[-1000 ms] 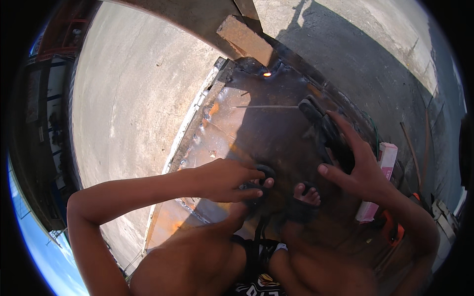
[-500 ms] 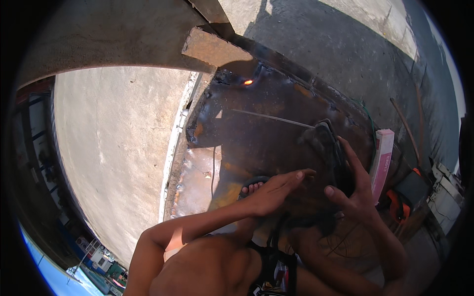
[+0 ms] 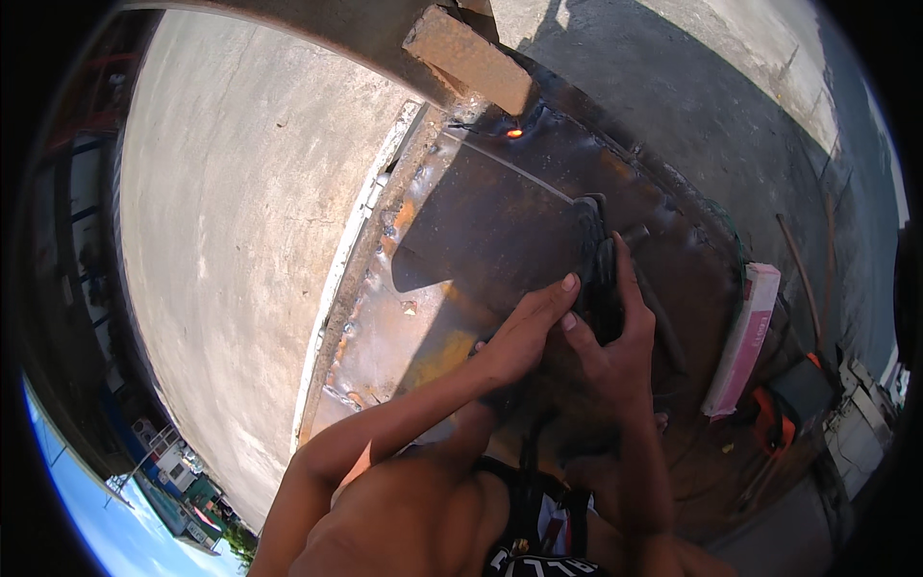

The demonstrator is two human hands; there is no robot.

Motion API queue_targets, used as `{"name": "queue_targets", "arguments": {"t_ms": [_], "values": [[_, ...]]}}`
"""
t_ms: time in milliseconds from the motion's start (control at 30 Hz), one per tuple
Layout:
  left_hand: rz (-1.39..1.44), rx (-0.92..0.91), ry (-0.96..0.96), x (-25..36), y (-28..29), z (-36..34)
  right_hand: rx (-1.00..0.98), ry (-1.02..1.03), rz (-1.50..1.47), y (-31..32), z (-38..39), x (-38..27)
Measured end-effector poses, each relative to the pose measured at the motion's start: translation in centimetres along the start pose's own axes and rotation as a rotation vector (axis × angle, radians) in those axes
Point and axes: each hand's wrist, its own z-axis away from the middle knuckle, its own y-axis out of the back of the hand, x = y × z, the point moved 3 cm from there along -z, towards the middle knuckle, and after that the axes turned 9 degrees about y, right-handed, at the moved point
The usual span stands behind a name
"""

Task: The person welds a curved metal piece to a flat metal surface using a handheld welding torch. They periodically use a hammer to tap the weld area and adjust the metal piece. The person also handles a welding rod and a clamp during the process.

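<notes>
A dark electrode holder (image 3: 603, 279) is gripped in my right hand (image 3: 620, 351), thumb on its near side and fingers round the far side. From its head a thin welding rod (image 3: 510, 168) slants away up-left over the steel plate (image 3: 481, 240), its tip near the plate's far left corner. My left hand (image 3: 529, 332) is closed against the holder's left side, thumb on top, its other fingers mostly hidden. A small orange spot (image 3: 514, 133) glows on the plate, just below a rusty steel piece (image 3: 471, 60) at the far end.
A pink and white box (image 3: 745, 341) leans at the plate's right edge. Beyond it are an orange and black tool (image 3: 772, 423) and a thin rusty bar (image 3: 798, 264). Rough weld beads line the plate's left edge, beside pale concrete (image 3: 240, 212). My bare knee is close below.
My left hand has come up to the holder. The right hand, holder and rod have shifted left across the plate, and the rod tip now lies closer to the far left corner.
</notes>
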Motion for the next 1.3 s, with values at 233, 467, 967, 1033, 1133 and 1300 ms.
{"name": "queue_targets", "arguments": {"t_ms": [233,467,967,1033,1133,1300], "values": [[0.107,-0.003,-0.02,1.1,-2.6,-0.3,0.065,0.085,0.01,1.5,0.2,1.7],[0.127,0.049,0.034,1.4,-2.2,-0.8,0.061,0.071,0.041,1.4,-0.3,1.7],[0.099,0.063,-0.018,1.5,-2.0,-1.4,0.059,0.06,0.001,1.0,-0.8,3.0],[0.105,0.064,-0.009,1.6,-2.0,-1.4,0.054,0.037,-0.004,1.0,-0.8,2.9],[0.1,0.063,-0.009,1.6,-2.0,-1.4,0.051,0.023,-0.005,1.1,-0.8,2.8],[0.097,0.058,-0.023,1.3,-1.9,-1.6,0.052,0.02,0.001,1.1,-0.7,3.0]]}}
